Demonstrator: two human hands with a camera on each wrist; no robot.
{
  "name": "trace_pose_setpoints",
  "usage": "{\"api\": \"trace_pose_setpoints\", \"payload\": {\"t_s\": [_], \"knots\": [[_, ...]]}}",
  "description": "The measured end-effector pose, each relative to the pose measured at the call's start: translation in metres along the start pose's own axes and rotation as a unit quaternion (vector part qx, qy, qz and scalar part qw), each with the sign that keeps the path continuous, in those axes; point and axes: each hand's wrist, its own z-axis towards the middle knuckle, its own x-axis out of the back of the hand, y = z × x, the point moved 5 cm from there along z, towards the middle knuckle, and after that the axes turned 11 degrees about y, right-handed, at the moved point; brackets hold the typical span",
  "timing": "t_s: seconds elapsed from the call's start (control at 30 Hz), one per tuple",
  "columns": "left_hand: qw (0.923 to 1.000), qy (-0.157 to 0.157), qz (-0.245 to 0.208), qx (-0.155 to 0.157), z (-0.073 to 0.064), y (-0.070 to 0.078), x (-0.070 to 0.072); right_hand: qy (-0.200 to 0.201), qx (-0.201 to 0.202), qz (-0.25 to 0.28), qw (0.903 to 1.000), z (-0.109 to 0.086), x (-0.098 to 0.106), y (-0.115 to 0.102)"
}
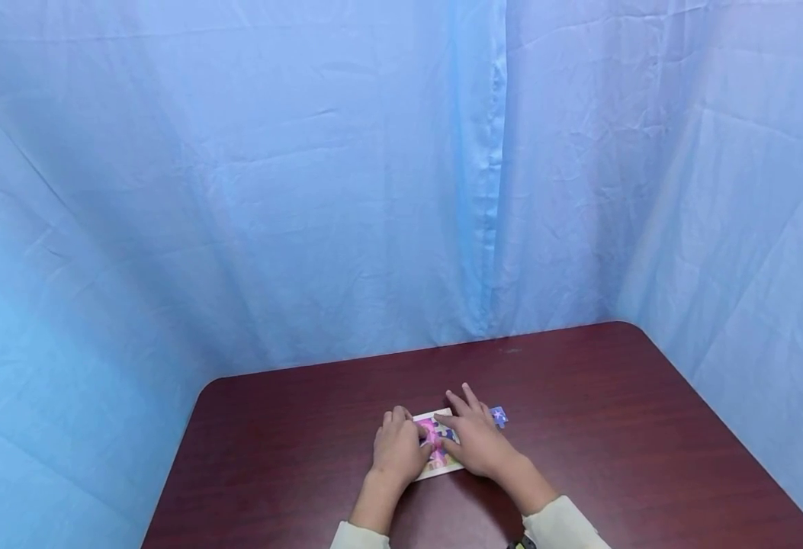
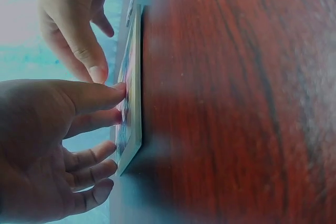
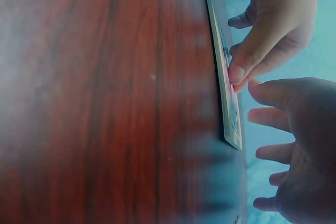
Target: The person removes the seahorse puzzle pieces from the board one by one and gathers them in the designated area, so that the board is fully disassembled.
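Note:
A small jigsaw puzzle [image 1: 435,460] in a pale frame lies flat on the table, its picture pink, dark blue and yellow. Over its left part is my left hand [image 1: 397,448], thumb and fingertips on the pieces. In the left wrist view this thumb [image 2: 116,93] and the index finger rest on the puzzle face, the other fingers loosely bent at the frame's edge. My right hand [image 1: 481,444] hovers over the right part with fingers spread. The right wrist view shows its fingertips [image 3: 255,85] apart from the board. Both palms hide part of the picture.
One loose blue-purple puzzle piece [image 1: 499,416] with a white star lies just beyond my right hand. The dark red wooden table [image 1: 579,427] has rounded far corners. Light blue curtains [image 1: 346,191] hang behind it and at both sides.

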Motion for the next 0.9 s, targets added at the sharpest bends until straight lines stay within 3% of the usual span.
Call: {"api": "trace_pose_setpoints", "payload": {"t_s": [0.2,0.67,0.9], "knots": [[1.0000,-0.004,-0.004,0.001,-0.002,-0.002,0.001,-0.021,-0.018,0.001,0.9996,-0.005,-0.003,-0.003],[0.9999,-0.002,-0.009,0.010,0.000,0.000,0.002,-0.015,0.026,0.011,0.9995,-0.007,-0.005,-0.011],[0.9999,-0.005,-0.010,-0.001,-0.001,-0.001,0.002,-0.021,0.025,0.003,0.9994,-0.008,-0.007,-0.014]]}}
